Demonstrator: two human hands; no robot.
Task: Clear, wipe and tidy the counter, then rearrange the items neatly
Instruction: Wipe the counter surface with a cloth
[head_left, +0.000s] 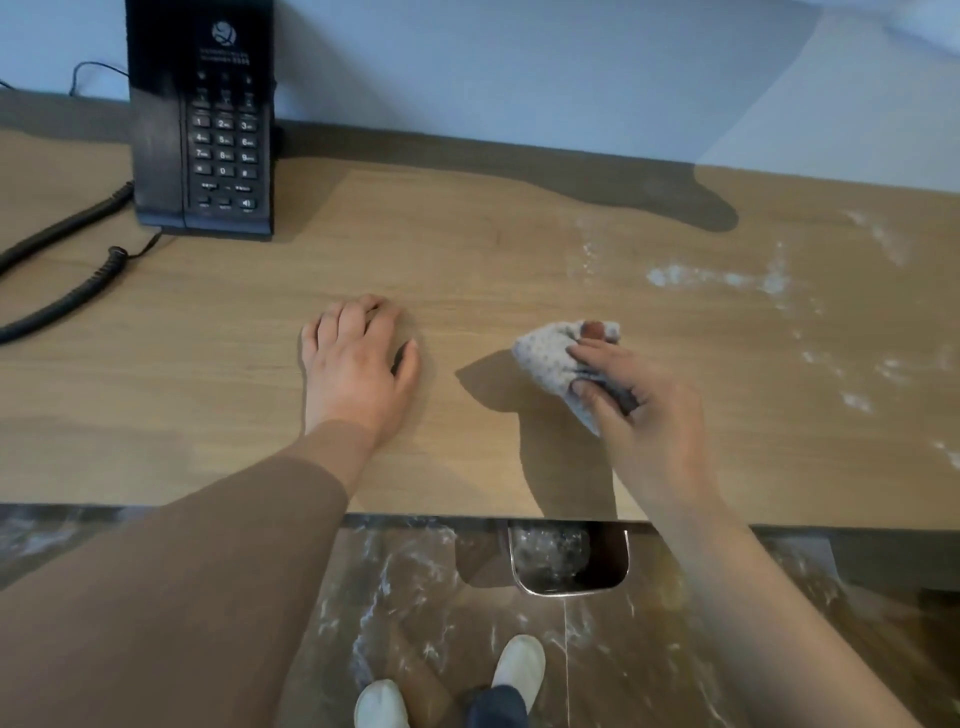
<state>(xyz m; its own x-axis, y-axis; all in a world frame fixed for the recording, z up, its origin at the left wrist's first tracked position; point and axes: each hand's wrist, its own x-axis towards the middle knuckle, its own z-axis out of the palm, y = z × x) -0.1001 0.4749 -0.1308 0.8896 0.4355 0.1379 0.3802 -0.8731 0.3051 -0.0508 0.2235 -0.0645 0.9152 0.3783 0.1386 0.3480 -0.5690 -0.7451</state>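
Right grip (639, 410): I see it clenched round a dotted cloth (548, 353).
Left grip (358, 358): released, resting on the table (467, 249).
Residue (727, 275): white streaks beyond the clenched grip.

You're in what looks like a hotel room: a black corded desk phone (202, 119) with a logo sits on a wood-grain counter (415, 270), pale wall (519, 78) right behind it, polished marble floor (415, 597) below.

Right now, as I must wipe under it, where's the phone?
Head view: the phone stands far left on the counter, by the wall, beyond the left hand.
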